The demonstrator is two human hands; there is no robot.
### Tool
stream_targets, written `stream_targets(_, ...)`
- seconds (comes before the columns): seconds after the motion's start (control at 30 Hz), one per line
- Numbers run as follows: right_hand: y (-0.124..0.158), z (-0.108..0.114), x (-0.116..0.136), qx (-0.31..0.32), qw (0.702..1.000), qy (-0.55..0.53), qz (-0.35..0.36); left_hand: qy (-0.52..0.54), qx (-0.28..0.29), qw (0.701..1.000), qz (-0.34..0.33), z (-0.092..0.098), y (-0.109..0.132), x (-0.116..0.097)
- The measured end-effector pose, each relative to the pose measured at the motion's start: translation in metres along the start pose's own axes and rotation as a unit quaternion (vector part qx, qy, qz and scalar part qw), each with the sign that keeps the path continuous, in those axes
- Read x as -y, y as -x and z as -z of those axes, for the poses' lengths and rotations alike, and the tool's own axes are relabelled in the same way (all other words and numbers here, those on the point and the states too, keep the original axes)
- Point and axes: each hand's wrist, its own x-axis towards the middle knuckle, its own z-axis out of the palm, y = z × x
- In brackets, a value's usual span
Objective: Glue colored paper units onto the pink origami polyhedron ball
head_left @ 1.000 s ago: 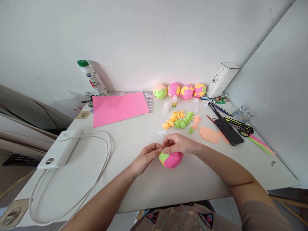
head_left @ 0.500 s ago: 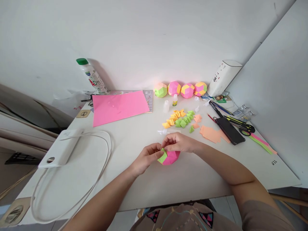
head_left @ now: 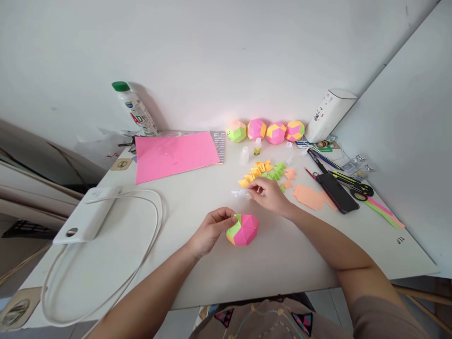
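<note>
A faceted paper ball (head_left: 246, 230) in pink, green and orange rests near the front of the table. My left hand (head_left: 213, 229) pinches its green upper left side between thumb and fingers. Farther up, my right hand (head_left: 269, 195) has its fingers closed on a small clear glue bottle (head_left: 240, 193) lying on its side, nozzle to the left. The hand partly hides the bottle's body. Just beyond it lie folded orange paper pieces (head_left: 256, 172) and green paper pieces (head_left: 275, 174), the green ones partly covered by the hand.
Several finished paper balls (head_left: 276, 133) line the wall. Two small upright bottles (head_left: 244, 156) stand before them. Pink sheets (head_left: 176, 157) lie at left, near a white power strip (head_left: 88, 214) with a looped cable. A phone (head_left: 338, 192) and scissors (head_left: 362, 190) lie at right.
My right hand has left the paper ball and moved up to the glue bottle. My left hand keeps its hold on the ball, which now shows more of its pink side.
</note>
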Motion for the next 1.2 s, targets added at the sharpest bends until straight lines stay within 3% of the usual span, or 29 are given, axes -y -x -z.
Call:
stream_targets(0.07,-0.002,-0.003,-0.01,-0.006,0.996,0.085,0.038,0.001,0.0,1.0,0.013,-0.001,0.0,0.0)
stream_targets(0.17,-0.002,-0.007,-0.02,0.062,0.973,0.203,0.087,0.007,0.002,1.0,0.025,-0.002,-0.001,0.0)
stream_targets(0.3,0.0,-0.012,-0.024,0.113,0.959,0.252,0.068,0.024,0.0,0.999,0.038,-0.002,-0.001,0.0)
stream_targets(0.4,-0.002,-0.006,-0.016,0.098,0.979,0.18,0.019,0.036,0.004,0.998,0.043,-0.001,0.0,-0.001)
stream_targets(0.53,-0.003,0.027,0.009,0.026,0.998,-0.035,-0.04,0.046,0.02,0.998,0.04,-0.001,0.0,-0.002)
stream_targets(0.67,0.002,0.068,0.039,0.144,0.971,-0.179,-0.067,0.058,0.023,0.997,0.041,-0.001,0.0,-0.001)
stream_targets(0.73,0.005,0.078,0.048,0.143,0.965,-0.205,-0.079,0.065,0.024,0.997,0.042,-0.002,0.0,-0.001)
stream_targets(0.93,0.01,0.073,0.059,0.072,0.951,-0.284,-0.1,0.075,0.028,0.996,0.042,-0.003,0.001,-0.003)
stream_targets(1.2,0.01,0.065,0.059,0.127,0.955,-0.253,-0.09,0.088,0.039,0.994,0.044,-0.005,0.003,-0.007)
